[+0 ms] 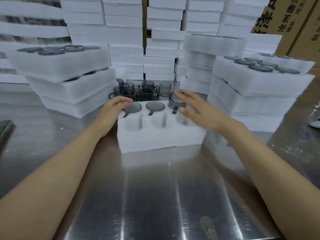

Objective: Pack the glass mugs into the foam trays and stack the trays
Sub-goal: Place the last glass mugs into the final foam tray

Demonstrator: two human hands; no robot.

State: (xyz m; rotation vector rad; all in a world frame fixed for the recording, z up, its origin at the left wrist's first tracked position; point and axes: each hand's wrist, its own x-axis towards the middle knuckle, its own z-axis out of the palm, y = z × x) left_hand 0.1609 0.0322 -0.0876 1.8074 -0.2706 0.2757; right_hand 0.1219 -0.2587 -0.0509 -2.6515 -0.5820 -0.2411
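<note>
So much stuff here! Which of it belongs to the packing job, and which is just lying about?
In the job: foam tray, half-seated mug, loose mugs, packed tray stacks.
Lying about: cardboard boxes, dark slab at the left edge, clear film.

My right grip (197, 110) hides part of one mug (173, 102); the dark slab (5, 130) at left is cropped.

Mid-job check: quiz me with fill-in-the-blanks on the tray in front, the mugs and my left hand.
1. The foam tray has ___ empty slots in its near row.
2. The right-hand mug sticks up ___ than the two mugs beside it.
3. The loose mugs stand ___ the tray.
4. The left hand rests on the tray's far ___ corner.
Missing: three; higher; behind; left.
</note>
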